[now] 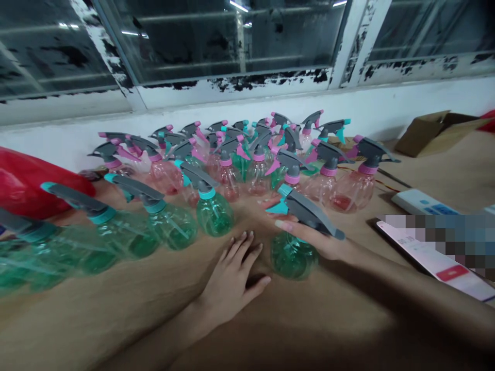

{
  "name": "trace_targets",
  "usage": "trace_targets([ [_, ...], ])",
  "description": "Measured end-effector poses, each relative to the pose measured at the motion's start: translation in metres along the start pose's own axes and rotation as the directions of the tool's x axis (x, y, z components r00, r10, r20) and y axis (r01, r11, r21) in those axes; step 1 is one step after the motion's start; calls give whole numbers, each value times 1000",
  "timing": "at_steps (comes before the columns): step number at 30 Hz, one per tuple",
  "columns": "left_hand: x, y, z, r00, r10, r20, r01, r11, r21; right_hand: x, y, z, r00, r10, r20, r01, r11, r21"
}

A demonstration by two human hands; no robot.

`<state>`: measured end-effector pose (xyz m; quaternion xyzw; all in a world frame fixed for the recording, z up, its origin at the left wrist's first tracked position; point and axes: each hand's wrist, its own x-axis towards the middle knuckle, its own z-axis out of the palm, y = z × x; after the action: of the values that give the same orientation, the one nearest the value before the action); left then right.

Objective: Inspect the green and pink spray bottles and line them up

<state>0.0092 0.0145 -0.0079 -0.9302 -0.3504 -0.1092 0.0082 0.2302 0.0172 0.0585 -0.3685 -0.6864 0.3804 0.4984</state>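
Note:
My right hand (317,238) is wrapped round the neck of a green spray bottle (294,257) with a grey and turquoise trigger head. The bottle stands roughly upright, and whether its base touches the table cannot be made out. Flat on the table lies my left hand (232,281), fingers spread, holding nothing, just left of that bottle. Beyond its fingertips stands another green spray bottle (214,214). A row of further green bottles (174,226) runs off to the left. Behind them, pink spray bottles (228,180) are crowded together with some green ones.
A phone (433,257) lies at the right, beside a white power strip (421,202). Farther back sits an open cardboard box (433,135). A red plastic bag (38,185) is at the left edge. Behind the brown table (127,319) rise a white wall and windows.

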Motion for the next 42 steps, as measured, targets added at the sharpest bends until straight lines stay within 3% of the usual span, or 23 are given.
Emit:
trace_targets([
  [5, 0, 0, -1, 1000, 0, 14, 0, 1000, 2, -4, 9, -3, 997, 78, -1, -78, 996, -42],
  [13, -2, 0, 1, 999, -16, 28, 15, 1000, 11, 2, -3, 0, 999, -31, -35, 29, 998, -50],
  [19, -1, -1, 3, 999, -20, 27, 19, 1000, 11, 4, -8, 2, 1000, -14, 2, 13, 999, 43],
  [32, -3, -1, 2, 1000, -4, 7, 4, 1000, 5, -1, -6, -4, 1000, -5, -20, 1, 980, -198],
  [42, -2, -1, 1, 1000, -13, 27, 13, 1000, -5, 1, -14, -4, 999, -38, -34, 30, 980, -198],
])
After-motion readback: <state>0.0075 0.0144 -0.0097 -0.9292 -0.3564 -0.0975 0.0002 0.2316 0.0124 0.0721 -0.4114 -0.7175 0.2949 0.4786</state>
